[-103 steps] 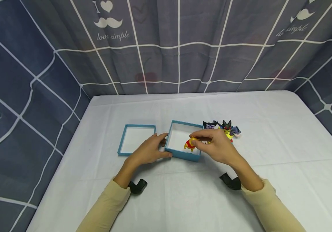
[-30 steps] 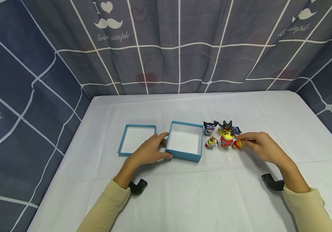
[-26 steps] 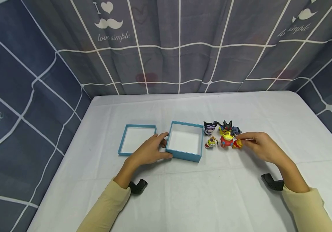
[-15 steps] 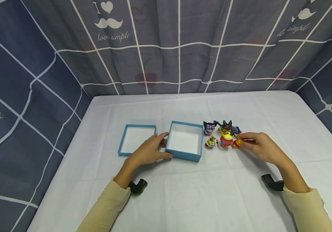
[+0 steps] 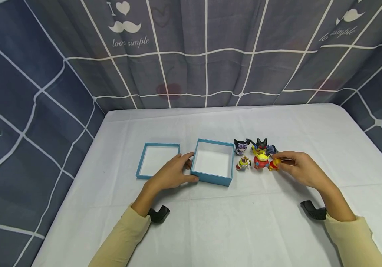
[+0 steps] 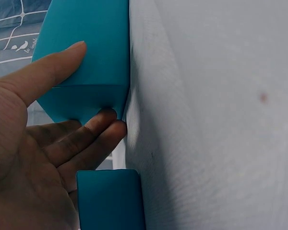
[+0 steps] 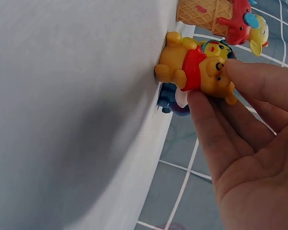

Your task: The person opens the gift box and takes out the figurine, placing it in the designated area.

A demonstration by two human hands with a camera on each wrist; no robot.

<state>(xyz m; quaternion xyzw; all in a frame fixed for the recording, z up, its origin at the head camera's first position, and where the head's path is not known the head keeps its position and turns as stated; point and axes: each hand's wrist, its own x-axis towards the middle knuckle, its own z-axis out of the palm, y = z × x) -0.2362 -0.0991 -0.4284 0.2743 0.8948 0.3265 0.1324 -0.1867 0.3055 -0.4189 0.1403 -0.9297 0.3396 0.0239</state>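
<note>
My right hand [image 5: 302,168] pinches a Winnie the Pooh figurine [image 7: 189,67] by its head between thumb and fingers. In the right wrist view, the figurine's feet are at the white cloth, right beside the other figurines. My left hand [image 5: 171,172] holds the near left corner of a blue box [image 5: 213,180] with a white inside. Its thumb lies on the front wall and its fingertips touch the left wall [image 6: 89,103]. Nothing lies inside the box. Just left of that hand is a shallow blue lid [image 5: 157,144], inside up.
Several figurines crowd the box's right side: a black-and-purple one [image 5: 241,147], a black-eared one [image 5: 261,144], a blue-grey one [image 5: 272,150], a red-and-yellow one [image 5: 261,161] and a small crowned one [image 5: 243,163]. A white cloth [image 5: 211,226] covers the table; grid-patterned curtains [image 5: 184,74] surround it.
Since the oldest frame, my right hand has carried the Pooh figurine from over the box rightward to the group of figurines. Over the last second, hardly anything moves; the left hand stays put.
</note>
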